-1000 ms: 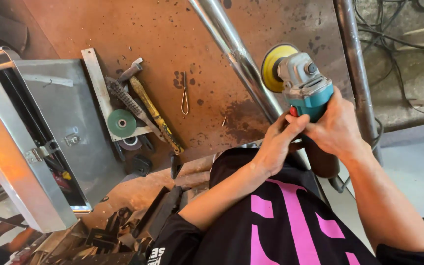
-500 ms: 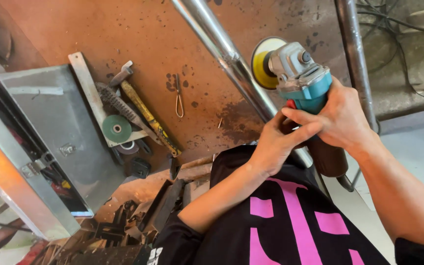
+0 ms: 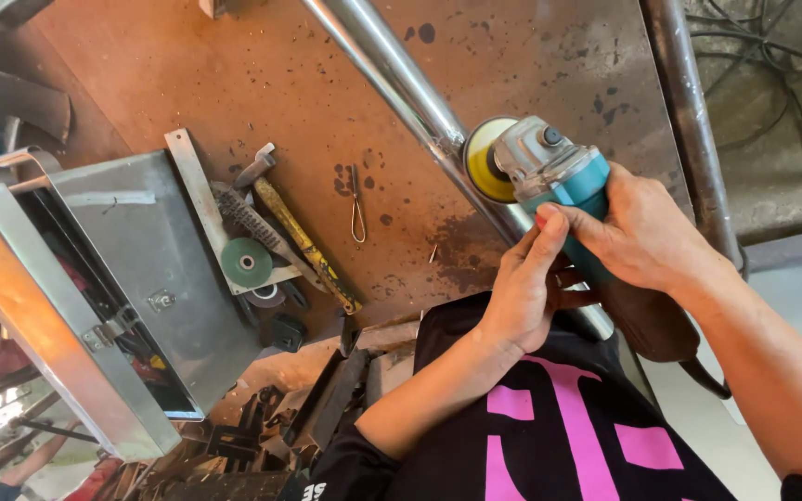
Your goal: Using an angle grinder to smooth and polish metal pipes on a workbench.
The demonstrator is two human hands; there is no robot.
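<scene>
Grinder point(image 3: 549, 176) looks heavy and rigid to me — right hand point(image 3: 647, 232) fingers clenched round its teal body, left hand point(image 3: 522, 297) fingers steadying underneath.

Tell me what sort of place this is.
Probably a metal fabrication workshop. Both hands hold a teal angle grinder against a shiny steel tube on a rusty steel workbench, with a wire brush and metal toolbox nearby.
</scene>
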